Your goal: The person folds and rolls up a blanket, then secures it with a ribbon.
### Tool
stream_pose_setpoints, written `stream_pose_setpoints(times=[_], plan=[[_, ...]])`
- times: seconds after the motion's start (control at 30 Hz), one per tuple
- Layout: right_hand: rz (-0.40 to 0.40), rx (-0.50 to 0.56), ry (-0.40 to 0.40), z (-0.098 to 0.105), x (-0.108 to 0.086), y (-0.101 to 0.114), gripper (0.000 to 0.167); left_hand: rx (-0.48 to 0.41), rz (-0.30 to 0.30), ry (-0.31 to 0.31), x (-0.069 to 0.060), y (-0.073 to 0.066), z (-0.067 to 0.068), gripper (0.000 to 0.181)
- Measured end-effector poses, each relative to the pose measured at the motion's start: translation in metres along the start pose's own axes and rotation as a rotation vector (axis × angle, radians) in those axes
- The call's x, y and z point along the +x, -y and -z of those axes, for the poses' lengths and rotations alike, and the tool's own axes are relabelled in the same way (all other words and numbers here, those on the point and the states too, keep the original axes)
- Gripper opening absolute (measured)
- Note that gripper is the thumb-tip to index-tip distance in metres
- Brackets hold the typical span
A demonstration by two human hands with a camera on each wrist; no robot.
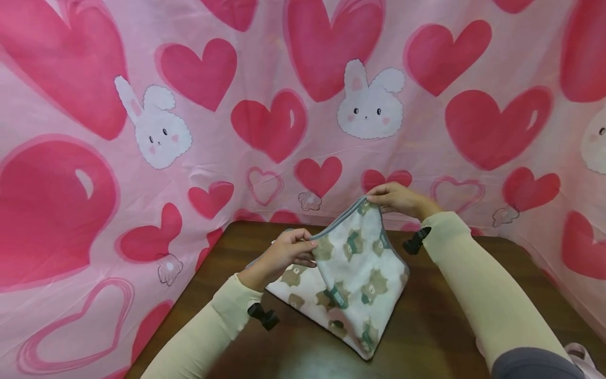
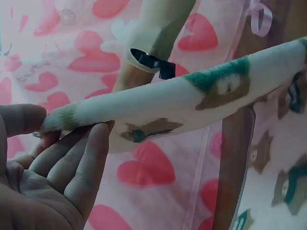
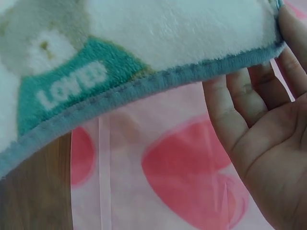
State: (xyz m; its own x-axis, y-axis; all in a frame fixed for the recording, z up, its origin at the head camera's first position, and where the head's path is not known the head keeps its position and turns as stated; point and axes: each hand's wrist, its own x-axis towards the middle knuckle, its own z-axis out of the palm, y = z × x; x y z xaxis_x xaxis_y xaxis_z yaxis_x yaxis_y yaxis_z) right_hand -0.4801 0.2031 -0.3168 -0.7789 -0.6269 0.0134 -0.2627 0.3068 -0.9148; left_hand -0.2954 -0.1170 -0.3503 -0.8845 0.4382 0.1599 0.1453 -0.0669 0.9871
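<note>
A white fleecy towel (image 1: 364, 273) with brown bears and grey stitched edging is held up over the table, its upper edge slanting up to the right. My left hand (image 1: 289, 252) pinches that edge between thumb and fingers. Higher and to the right, my right hand (image 1: 400, 200) pinches a corner. Part of the towel hangs behind the left hand, and its lowest corner reaches toward the table's near side. In the left wrist view the towel (image 2: 158, 108) looks folded over at the top. The right wrist view shows the towel's grey edging (image 3: 187, 74) and a green "LOVED" patch.
Under the towel is a dark brown wooden table (image 1: 426, 337). A pink backdrop (image 1: 265, 63) with hearts and rabbits stands behind and on both sides. Pale pink straps (image 1: 582, 355) show at the lower right. Black buckles (image 1: 263, 316) hang at both wrists.
</note>
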Motion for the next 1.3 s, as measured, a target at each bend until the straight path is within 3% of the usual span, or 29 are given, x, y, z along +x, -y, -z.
stream_pose_setpoints(times=[0.4, 0.7, 0.97, 1.1, 1.3], plan=[[0.010, -0.020, -0.066, -0.033, 0.031, 0.009, 0.042, 0.136, 0.028, -0.099, -0.010, 0.006, 0.037, 0.015], [-0.032, -0.026, -0.158, -0.056, 0.053, 0.010, 0.044, 0.172, 0.073, -0.152, -0.015, 0.009, 0.059, 0.017], [-0.059, -0.027, -0.173, -0.076, 0.078, 0.005, 0.045, 0.221, 0.099, -0.202, -0.019, 0.013, 0.077, 0.015], [-0.052, -0.053, -0.179, -0.087, 0.088, 0.001, 0.041, 0.237, 0.126, -0.216, -0.022, 0.019, 0.087, 0.016], [-0.015, -0.064, -0.166, -0.104, 0.102, -0.011, 0.039, 0.328, 0.179, -0.234, -0.024, 0.034, 0.100, 0.019]])
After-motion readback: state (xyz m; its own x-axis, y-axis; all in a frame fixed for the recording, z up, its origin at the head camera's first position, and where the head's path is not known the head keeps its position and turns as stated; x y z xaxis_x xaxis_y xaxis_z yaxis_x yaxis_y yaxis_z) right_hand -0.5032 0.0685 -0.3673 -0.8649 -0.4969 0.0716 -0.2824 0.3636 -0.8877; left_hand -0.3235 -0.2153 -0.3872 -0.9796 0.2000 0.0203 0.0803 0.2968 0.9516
